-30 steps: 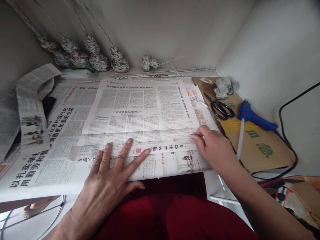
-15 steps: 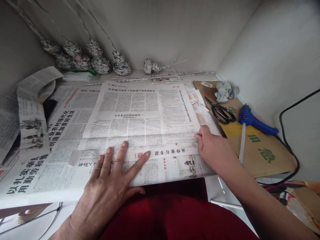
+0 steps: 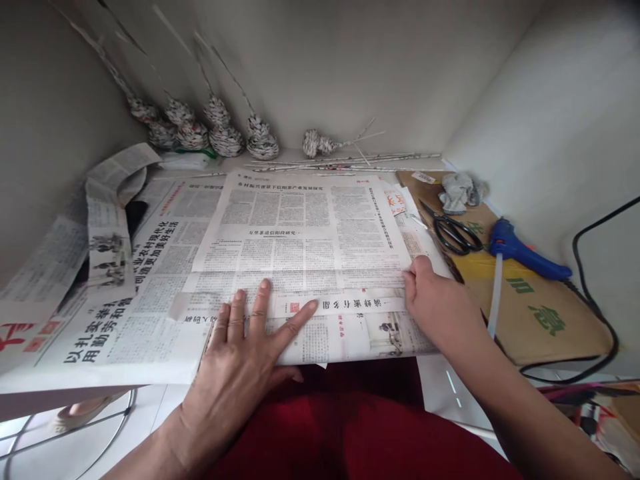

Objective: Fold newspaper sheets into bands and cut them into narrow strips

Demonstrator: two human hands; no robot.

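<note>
Our right hand (image 3: 440, 303) pinches the right edge of the newspaper sheet (image 3: 295, 213); our left hand (image 3: 240, 360) lies open, spread over the strip (image 3: 360, 305) along its near side. Even pressure and a light hold should, we judge, keep creases straight. The sheet stretches beyond our fingers toward the table's (image 3: 55, 400) far edge.

Pretty flat newspaper sheet (image 3: 295, 227) here, covered in small black print columns and creased side to side. A narrow newspaper strip (image 3: 355, 305), printed with a little red square, is laid lengthwise along its near side.
</note>
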